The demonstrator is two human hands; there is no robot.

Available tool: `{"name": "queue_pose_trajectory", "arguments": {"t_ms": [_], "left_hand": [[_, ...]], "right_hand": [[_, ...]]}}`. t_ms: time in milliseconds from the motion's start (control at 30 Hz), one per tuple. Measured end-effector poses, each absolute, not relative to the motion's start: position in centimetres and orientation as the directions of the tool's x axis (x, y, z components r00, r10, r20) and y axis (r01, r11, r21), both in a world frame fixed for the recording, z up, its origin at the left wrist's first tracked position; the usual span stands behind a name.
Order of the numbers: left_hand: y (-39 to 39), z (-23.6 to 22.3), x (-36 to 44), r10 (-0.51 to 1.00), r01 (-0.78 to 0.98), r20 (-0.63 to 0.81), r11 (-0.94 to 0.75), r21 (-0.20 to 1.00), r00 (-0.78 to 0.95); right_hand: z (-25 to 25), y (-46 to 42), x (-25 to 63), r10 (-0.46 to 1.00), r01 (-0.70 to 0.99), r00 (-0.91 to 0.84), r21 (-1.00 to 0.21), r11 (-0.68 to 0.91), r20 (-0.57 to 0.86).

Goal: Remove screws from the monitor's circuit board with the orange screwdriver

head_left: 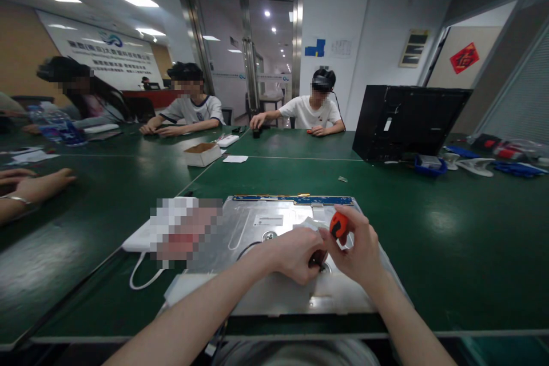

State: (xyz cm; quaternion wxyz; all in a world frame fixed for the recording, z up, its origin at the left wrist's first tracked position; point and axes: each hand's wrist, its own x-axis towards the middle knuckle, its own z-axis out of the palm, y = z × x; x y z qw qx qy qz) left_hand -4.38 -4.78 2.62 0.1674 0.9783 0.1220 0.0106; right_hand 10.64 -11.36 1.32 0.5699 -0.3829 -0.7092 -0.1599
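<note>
Under both hands lies a flat metal panel (261, 294), silver, with a blue circuit strip (274, 199) along its far edge. My right hand (358, 249) grips an orange-and-black screwdriver (338, 225) by its rounded handle; the shaft is not visible. Beside it, my left hand (300, 254) is closed low over the panel, its fingertips curled in near the tool. What they pinch, if anything, is hidden. One round metal disc (270, 236) shows left of my hands, and a white label (269, 220) sits beyond it.
A white device with a cable (139, 237) rests left of the panel. Farther off are an open cardboard box (202, 155), a black monitor (407, 123) and a blue tray (430, 164). Several people sit around the green table (463, 251); another person's hands (38, 189) are at the left.
</note>
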Motion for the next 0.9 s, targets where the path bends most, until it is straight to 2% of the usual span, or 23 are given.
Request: {"name": "queue_pose_trajectory", "arguments": {"t_ms": [367,533,900], "left_hand": [[-5.03,2.79,-4.28,0.251,0.239,-0.005,-0.915,0.325,0.968],[-4.92,2.65,-4.3,0.257,0.255,-0.033,-0.919,0.3,0.966],[-4.58,1.93,-4.44,0.226,0.209,0.027,-0.934,0.289,0.974]], "right_hand": [[1.68,-11.87,11.04,0.414,0.679,-0.156,-0.207,0.705,0.897],[1.47,-11.76,10.89,0.397,0.693,-0.124,-0.207,0.691,0.909],[1.5,-11.51,10.63,0.354,0.73,-0.117,-0.162,0.665,0.928]]}}
